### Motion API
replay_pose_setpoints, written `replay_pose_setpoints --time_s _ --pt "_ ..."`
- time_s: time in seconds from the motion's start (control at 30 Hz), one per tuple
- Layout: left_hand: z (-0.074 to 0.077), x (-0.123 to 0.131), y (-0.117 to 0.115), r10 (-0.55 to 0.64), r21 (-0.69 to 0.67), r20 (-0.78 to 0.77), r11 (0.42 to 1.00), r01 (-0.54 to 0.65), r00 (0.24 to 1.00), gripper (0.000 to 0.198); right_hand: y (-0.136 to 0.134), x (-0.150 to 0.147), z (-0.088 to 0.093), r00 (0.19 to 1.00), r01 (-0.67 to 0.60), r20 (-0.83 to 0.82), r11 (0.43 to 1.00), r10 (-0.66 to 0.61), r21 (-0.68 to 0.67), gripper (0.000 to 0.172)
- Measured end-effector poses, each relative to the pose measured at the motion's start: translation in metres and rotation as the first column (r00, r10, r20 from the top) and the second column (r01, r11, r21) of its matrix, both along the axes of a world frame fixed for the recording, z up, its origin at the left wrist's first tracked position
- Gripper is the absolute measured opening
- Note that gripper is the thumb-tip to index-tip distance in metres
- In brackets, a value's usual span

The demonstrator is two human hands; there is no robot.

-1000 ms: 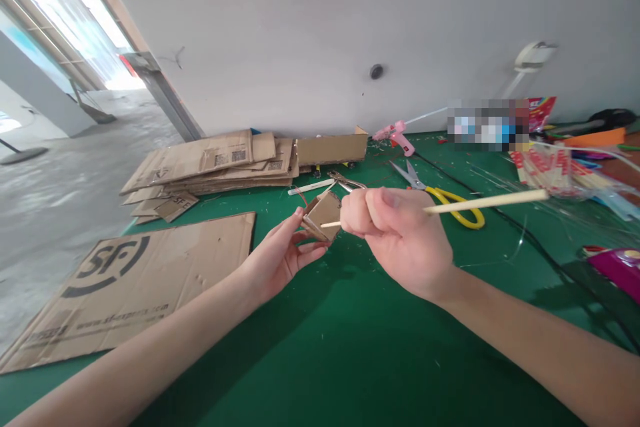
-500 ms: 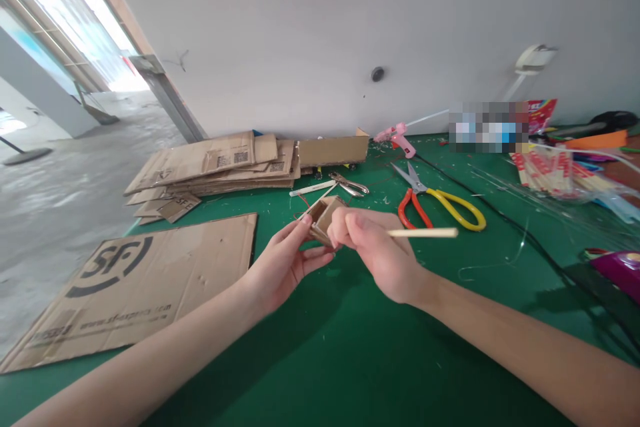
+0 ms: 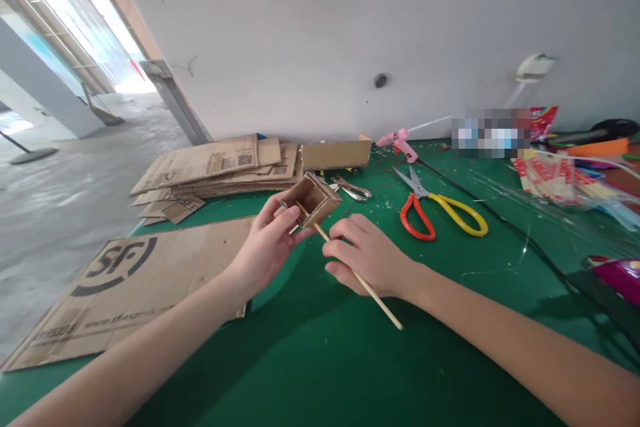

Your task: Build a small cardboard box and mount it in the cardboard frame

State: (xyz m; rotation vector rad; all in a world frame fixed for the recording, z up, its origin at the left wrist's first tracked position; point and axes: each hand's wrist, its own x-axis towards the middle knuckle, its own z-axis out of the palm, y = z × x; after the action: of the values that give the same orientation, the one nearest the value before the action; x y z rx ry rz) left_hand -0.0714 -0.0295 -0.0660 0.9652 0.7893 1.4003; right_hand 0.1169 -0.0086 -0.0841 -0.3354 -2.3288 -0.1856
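My left hand [image 3: 265, 237] is closed on a small open cardboard box [image 3: 327, 203], its thumb on the near rim and fingers round the outside. The box is tilted so that its hollow inside faces me. A thin round wooden stick [image 3: 377, 299] passes through the box wall, with part of it showing inside. My right hand [image 3: 367, 253] is closed loosely round the stick just outside the box, and the long free end slants down toward me. What the left fingertips do behind the box is hidden.
Scissors [image 3: 423, 193] with red and yellow handles lie right of my hands. Behind are pliers [image 3: 353, 188], a pink glue gun [image 3: 400, 143] and stacked cardboard [image 3: 210, 163]. A large cardboard sheet [image 3: 165, 287] lies at left. A black cord [image 3: 505, 217] crosses the right side.
The box has turned so its opening faces me and moved slightly up and left. The stick has swung from nearly level to slanting down toward me. My right hand's fingers have loosened.
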Motion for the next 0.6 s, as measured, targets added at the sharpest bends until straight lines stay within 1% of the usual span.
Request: replay_pose_setpoints --time_s 0.03,0.07,0.17,0.27,0.37,0.43,0.47,0.53,0.6 --pt "0.000 -0.005 0.004 0.007 0.044 -0.041 0.999 -0.006 0.999 0.028 0.004 0.000 -0.004 0.997 0.021 0.080 1.000 -0.021 0.001 0.020" --pt "0.000 -0.011 0.009 0.013 0.090 -0.090 0.996 -0.004 0.996 0.032 0.008 0.001 -0.007 0.988 0.034 0.153 0.999 -0.033 -0.004 0.021" --pt "0.002 -0.025 0.019 0.066 0.263 -0.247 0.965 0.001 0.967 0.038 0.014 -0.001 -0.005 0.962 0.051 0.269 0.998 -0.040 -0.034 0.038" --pt "0.011 -0.032 0.024 0.155 0.442 -0.341 0.897 0.013 0.927 0.038 0.014 -0.004 0.007 0.966 0.024 0.259 0.991 0.011 -0.133 0.043" --pt "0.025 -0.027 0.022 0.236 0.569 -0.406 0.821 0.042 0.883 0.037 0.009 -0.011 0.019 0.984 -0.025 0.160 0.960 0.072 -0.278 0.043" --pt "0.034 -0.019 0.018 0.316 0.654 -0.439 0.755 0.058 0.841 0.035 0.004 -0.016 0.021 0.991 -0.057 0.091 0.928 0.096 -0.368 0.042" --pt "0.036 -0.013 0.016 0.377 0.703 -0.451 0.709 0.062 0.809 0.034 0.002 -0.019 0.019 0.993 -0.070 0.056 0.912 0.101 -0.404 0.041" --pt "0.039 -0.002 0.014 0.529 0.803 -0.446 0.593 0.062 0.722 0.030 -0.001 -0.023 0.013 0.995 -0.094 -0.022 0.888 0.094 -0.450 0.038" --pt "0.038 0.007 0.014 0.659 0.877 -0.400 0.478 0.056 0.637 0.028 -0.001 -0.027 0.006 0.990 -0.122 -0.121 0.881 0.075 -0.458 0.030"
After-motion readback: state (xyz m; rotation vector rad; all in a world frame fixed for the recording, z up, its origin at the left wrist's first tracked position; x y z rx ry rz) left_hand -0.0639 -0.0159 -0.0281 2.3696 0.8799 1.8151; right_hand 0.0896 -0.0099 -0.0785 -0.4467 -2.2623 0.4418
